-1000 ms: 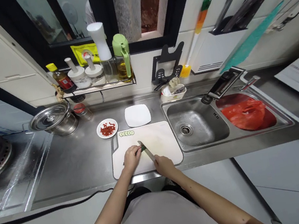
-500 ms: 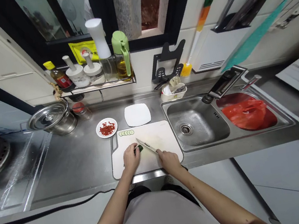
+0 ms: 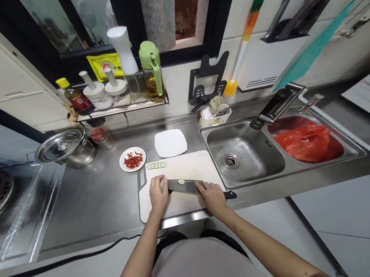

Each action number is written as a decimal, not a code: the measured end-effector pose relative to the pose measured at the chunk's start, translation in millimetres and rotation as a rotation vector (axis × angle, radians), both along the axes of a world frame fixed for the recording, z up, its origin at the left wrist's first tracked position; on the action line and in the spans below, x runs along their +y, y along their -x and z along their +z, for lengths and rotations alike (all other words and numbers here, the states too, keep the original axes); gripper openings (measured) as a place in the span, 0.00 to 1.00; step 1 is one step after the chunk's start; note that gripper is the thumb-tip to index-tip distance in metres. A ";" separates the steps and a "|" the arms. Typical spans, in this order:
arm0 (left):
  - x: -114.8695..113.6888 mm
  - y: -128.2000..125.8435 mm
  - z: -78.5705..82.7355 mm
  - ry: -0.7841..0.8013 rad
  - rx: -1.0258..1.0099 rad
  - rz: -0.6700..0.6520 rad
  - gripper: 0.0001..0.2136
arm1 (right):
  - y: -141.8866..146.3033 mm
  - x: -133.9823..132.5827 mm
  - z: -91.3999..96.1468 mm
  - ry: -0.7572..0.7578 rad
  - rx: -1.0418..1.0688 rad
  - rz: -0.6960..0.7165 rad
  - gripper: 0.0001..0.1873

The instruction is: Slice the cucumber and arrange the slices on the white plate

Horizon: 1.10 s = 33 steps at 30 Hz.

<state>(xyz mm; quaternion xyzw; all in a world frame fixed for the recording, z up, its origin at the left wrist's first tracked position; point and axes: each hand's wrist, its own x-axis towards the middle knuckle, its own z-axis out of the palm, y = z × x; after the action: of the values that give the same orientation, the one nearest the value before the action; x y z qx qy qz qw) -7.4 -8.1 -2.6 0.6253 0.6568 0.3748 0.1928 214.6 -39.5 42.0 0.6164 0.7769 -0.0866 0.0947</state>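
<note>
My right hand (image 3: 213, 198) is closed around the black handle of a kitchen knife (image 3: 189, 186), whose wide blade points left across the white cutting board (image 3: 191, 204). The blade's flat side is turned up, and one cucumber slice (image 3: 181, 182) lies on it. Curled fingers of my left hand (image 3: 159, 193) are at the blade's tip; what they hold is hidden. A bit of dark green shows under the blade there, too covered to make out. At the board's upper left lies an overlapping row of cucumber slices (image 3: 156, 165).
Behind the board sit a small plate of chopped red pieces (image 3: 133, 160) and a white square plate (image 3: 170, 143). A steel sink (image 3: 244, 149) borders the board on the right, with a red bag (image 3: 303, 141) in its second basin. A lidded pot (image 3: 65, 150) stands left.
The knife has swung from a slanted, edge-down pose to lying flatter, with a cucumber slice now on its blade. My left hand has shifted slightly left, and the dark green cucumber piece is mostly hidden.
</note>
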 end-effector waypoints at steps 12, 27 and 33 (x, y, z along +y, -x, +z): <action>6.5 -15.9 30.9 0.131 0.168 -0.343 0.09 | -6.2 -1.7 3.1 -0.099 0.024 0.082 0.25; 37.4 -6.7 9.7 0.279 -0.140 0.122 0.06 | -32.3 0.7 -2.8 -0.147 -0.044 0.031 0.23; 71.8 -1.0 1.8 0.337 0.009 0.156 0.05 | -39.3 4.1 -5.5 -0.173 -0.050 0.009 0.23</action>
<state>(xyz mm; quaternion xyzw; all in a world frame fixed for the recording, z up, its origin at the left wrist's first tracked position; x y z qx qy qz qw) -6.4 63.7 -0.8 0.5328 0.7577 0.2707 0.2623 253.9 -35.3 36.4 0.6207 0.7817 -0.0032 0.0607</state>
